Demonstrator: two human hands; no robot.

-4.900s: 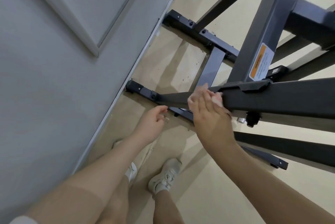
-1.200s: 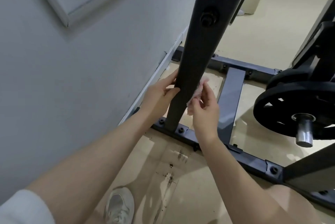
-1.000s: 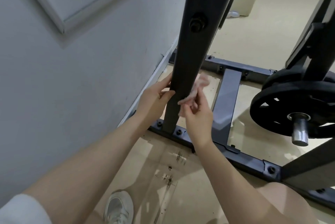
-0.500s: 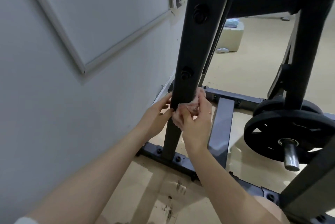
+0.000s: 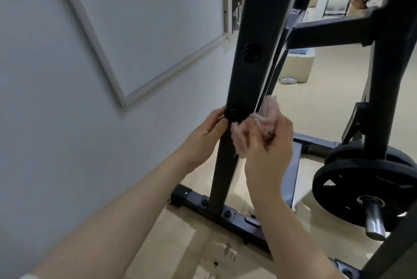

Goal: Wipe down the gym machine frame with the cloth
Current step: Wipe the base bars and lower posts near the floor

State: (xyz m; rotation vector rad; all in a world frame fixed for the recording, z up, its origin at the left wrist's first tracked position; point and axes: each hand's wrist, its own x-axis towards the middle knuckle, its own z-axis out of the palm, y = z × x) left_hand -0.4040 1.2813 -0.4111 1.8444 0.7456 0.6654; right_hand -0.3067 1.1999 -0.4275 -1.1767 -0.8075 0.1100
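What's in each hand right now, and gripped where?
Right hand grips the bunched pink cloth around its middle. Left hand holds the upright post by its left edge.

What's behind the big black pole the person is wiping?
Behind the upright post you can see the beige floor, a cream box and a thin dark bar. The post hides the left hand's fingertips and part of the pink cloth gripped by the right hand.

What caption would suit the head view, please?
Right hand rubs pink cloth on dark upright; left hand steadies it.
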